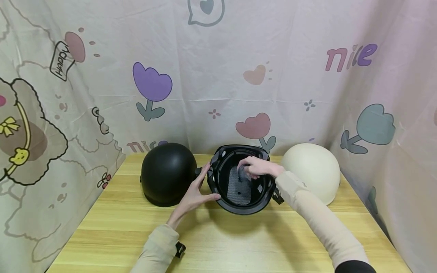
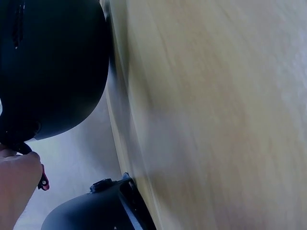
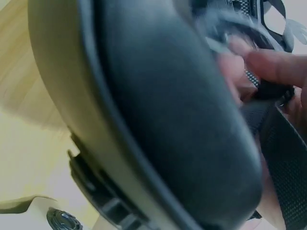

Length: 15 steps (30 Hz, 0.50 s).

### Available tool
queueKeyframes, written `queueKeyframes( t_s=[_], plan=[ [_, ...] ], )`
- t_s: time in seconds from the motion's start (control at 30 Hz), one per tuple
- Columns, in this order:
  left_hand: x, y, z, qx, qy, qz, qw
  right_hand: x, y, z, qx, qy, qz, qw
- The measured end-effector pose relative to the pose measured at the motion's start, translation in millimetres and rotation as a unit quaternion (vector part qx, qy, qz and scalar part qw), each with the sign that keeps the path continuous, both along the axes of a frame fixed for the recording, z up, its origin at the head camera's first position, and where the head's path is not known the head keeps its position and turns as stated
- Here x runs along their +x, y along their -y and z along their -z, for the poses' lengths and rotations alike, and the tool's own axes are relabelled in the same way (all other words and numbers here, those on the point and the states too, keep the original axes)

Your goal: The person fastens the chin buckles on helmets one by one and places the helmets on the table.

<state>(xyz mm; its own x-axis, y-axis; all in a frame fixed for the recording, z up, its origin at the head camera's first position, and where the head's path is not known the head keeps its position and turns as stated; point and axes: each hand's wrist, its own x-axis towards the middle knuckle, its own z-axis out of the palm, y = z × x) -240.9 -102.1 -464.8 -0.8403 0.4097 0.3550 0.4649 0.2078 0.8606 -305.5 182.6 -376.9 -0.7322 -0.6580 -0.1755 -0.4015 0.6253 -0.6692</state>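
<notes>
A black helmet (image 1: 223,203) is tipped up in the middle of the table, its padded inside and mesh lining (image 1: 239,191) facing me. My left hand (image 1: 194,193) grips it by the left side, thumb on the front rim and fingers further up. Inside the opening, my right hand (image 1: 257,167) has bent fingers close over the lining. Thumb and fingers (image 3: 273,64) pinch a clear, blurred plastic-like piece (image 3: 228,24) in the right wrist view. A dark webbing strap (image 3: 283,163) hangs beside that hand.
Another black helmet (image 1: 168,174) stands dome-up on the left, near my left hand. On the right is a cream helmet (image 1: 312,170), partly behind my right forearm. The wooden table (image 1: 112,235) ends at a printed cloth backdrop (image 1: 211,76).
</notes>
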Motion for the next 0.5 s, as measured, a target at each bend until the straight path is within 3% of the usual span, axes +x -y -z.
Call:
queueKeyframes(
  t_s=[0.13, 0.33, 0.5],
  plan=[
    [0.9, -0.1, -1.1, 0.002, 0.004, 0.002, 1.0000, -1.2, 0, 0.9, -0.038, 0.041, 0.020, 0.9982],
    [1.8, 0.0, -1.7, 0.000, 0.006, 0.004, 1.0000, -1.1, -5, -6.0, -0.136, 0.079, -0.013, 0.9875],
    [1.7, 0.4, -1.0, -0.001, 0.004, 0.002, 1.0000, -0.1, -9, -11.9, -0.180, 0.100, -0.021, 0.9783]
  ],
)
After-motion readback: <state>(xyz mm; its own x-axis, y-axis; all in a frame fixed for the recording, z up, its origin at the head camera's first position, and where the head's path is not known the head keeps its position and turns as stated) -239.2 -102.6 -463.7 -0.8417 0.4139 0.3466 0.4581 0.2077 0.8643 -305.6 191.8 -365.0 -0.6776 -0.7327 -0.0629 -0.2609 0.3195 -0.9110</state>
